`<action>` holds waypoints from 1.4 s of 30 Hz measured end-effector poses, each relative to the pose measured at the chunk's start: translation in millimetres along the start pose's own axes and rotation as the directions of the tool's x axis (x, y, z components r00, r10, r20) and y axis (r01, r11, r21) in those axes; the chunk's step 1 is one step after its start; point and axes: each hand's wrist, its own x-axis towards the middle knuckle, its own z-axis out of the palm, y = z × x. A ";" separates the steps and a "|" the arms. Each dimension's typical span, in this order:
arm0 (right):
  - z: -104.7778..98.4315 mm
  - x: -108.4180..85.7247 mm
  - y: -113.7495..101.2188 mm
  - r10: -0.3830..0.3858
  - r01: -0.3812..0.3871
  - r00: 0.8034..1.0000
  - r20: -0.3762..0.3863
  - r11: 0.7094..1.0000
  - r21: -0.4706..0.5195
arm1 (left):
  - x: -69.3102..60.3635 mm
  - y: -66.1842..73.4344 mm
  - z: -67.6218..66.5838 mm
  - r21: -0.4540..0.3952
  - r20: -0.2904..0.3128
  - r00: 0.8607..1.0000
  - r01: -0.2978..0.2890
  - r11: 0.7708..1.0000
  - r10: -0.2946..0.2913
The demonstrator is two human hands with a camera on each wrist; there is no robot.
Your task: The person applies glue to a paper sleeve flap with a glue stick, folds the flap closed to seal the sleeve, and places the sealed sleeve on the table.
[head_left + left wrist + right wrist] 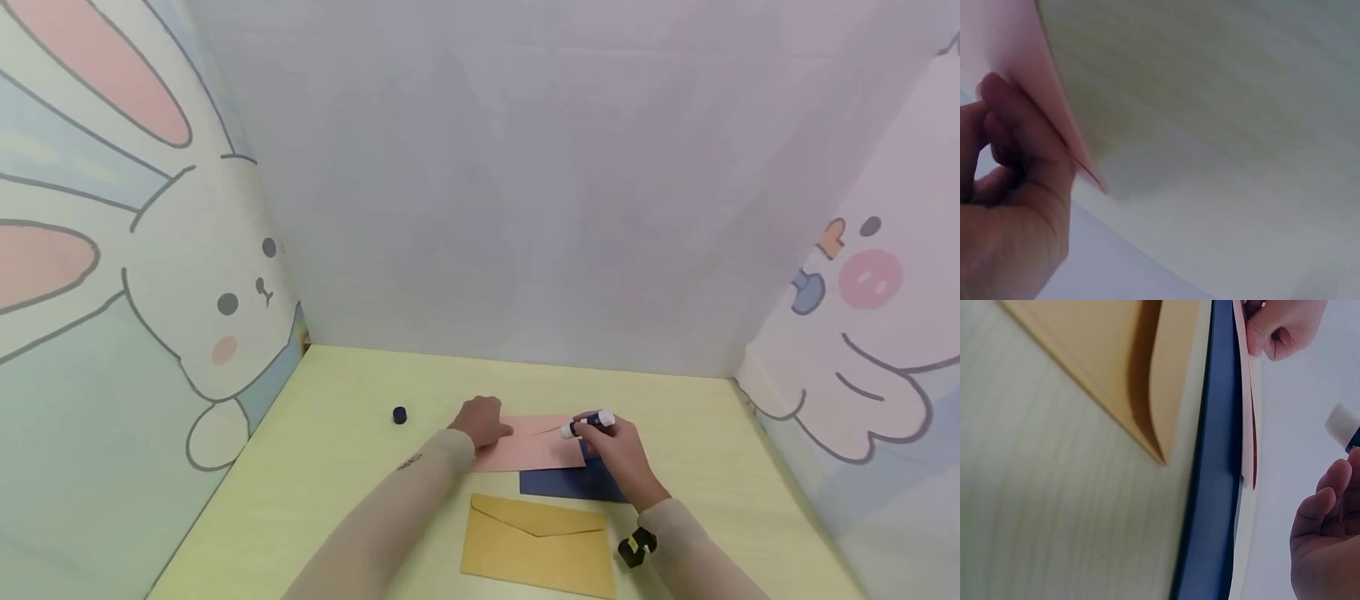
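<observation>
My left hand (480, 422) holds the left end of a pink envelope (536, 454), its thumb over the paper. In the left wrist view the curled fingers (1038, 128) lie against the envelope (1029, 37) near a corner. Above the envelope's right end, my right hand (626, 458) grips an uncapped glue stick (588, 423) with a dark barrel and white ends. In the right wrist view only one white end of the stick (1341, 425) and part of the barrel show beside the fingers. A dark cap (400, 415) stands on the table, left of the left hand.
A navy envelope (562, 485) lies partly under the pink one. Nearer the front is a yellow envelope (536, 558) with its flap side up. The pale yellow table (300, 467) meets a plain back wall and cartoon-printed side walls.
</observation>
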 end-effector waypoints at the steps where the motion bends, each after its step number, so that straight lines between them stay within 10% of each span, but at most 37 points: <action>1: -0.5 -0.1 -0.6 0.002 -0.002 1.000 -0.003 1.000 -0.009 | 3.7 -5.3 1.6 0.007 0.011 1.000 -0.012 1.000 0.012; 9: -2.1 -1.1 -1.6 0.025 -0.026 1.000 -0.011 0.999 -0.047 | 21.5 -22.0 13.6 0.036 0.048 0.998 -0.047 0.998 0.046; 17: -3.5 -2.5 0.6 0.015 -0.016 1.000 -0.007 0.999 -0.051 | -14.5 7.1 -15.1 -0.020 0.052 0.999 -0.008 1.000 0.009; 33: -4.3 -4.2 3.0 0.029 -0.029 1.000 -0.005 0.999 -0.031 | -16.4 -6.6 -5.8 -0.031 0.006 0.999 -0.041 0.999 0.042; 42: -3.9 -2.9 -0.7 -0.054 0.053 0.998 0.020 0.998 0.042 | -21.9 -2.0 -12.4 -0.147 -0.007 0.999 0.039 0.988 -0.040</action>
